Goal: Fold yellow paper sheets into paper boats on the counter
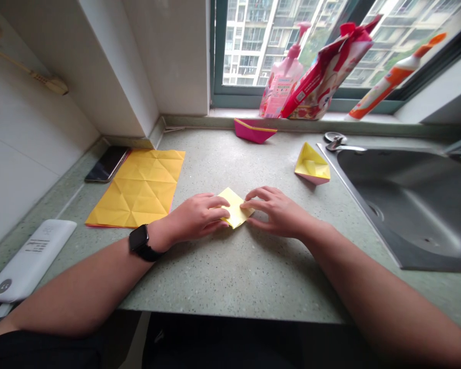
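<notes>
A small folded piece of yellow paper lies on the speckled counter between my hands, one corner pointing away from me. My left hand, with a black watch at its wrist, grips the paper's left side between curled fingers and thumb. From the right, my right hand pinches the opposite corner with its fingertips. Parts of the paper's edges are hidden under the fingers. Farther back stand a pink folded paper boat with a yellow rim and a yellow and pink folded paper shape.
Creased yellow paper sheets lie at left beside a phone. A white power bank with a cable sits near the left edge. At right is a steel sink. A pump bottle and a red bag stand on the windowsill.
</notes>
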`<state>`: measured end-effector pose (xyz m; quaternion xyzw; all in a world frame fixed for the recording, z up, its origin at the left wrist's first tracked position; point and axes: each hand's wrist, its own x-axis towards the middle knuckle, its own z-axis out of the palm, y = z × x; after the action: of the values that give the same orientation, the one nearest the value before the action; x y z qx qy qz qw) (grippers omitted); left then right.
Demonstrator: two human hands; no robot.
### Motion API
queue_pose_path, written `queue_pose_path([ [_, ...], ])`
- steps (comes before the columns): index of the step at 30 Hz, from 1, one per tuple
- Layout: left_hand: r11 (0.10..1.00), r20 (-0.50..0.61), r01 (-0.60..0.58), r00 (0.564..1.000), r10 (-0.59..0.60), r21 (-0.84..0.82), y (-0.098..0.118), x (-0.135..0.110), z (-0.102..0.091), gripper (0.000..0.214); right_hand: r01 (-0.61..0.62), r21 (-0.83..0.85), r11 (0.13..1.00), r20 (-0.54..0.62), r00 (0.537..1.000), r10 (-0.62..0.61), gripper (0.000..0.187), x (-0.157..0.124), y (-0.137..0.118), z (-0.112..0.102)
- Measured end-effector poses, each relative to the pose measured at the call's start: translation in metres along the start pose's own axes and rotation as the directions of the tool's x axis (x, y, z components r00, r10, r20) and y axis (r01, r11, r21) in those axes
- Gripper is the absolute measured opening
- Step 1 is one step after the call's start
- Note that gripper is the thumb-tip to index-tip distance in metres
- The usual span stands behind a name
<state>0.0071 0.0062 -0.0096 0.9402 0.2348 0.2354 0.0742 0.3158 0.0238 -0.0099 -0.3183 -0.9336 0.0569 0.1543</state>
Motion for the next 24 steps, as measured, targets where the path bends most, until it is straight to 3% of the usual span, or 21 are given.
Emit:
queue_pose_path([
  [7,0.996,-0.037,0.038,0.998,-0.041,-0.074,0.002,0.001,-0.003,0.019,0.063,0.070,0.996,-0.054,0.997,-0.060,0.063,0.002,-0.006,0.006],
  [13,0.996,-0.028,0.066,0.997,-0.068,-0.062,0.003,0.000,-0.002,0.018,0.096,0.110,0.989,-0.084,0.993,-0.087,0.028,0.006,-0.007,0.017],
  [19,0.998,-0.022,0.050,0.999,-0.049,0.045,0.004,0.000,0.002,0.013,0.111,0.127,0.986,-0.117,0.989,-0.096,0.026,0.005,-0.007,0.014],
  [24,0.992,0.030,0.106,0.994,-0.109,0.073,0.009,-0.001,0.001,0.012,0.095,0.124,0.988,-0.103,0.991,-0.083,0.023,0.006,-0.014,0.011],
])
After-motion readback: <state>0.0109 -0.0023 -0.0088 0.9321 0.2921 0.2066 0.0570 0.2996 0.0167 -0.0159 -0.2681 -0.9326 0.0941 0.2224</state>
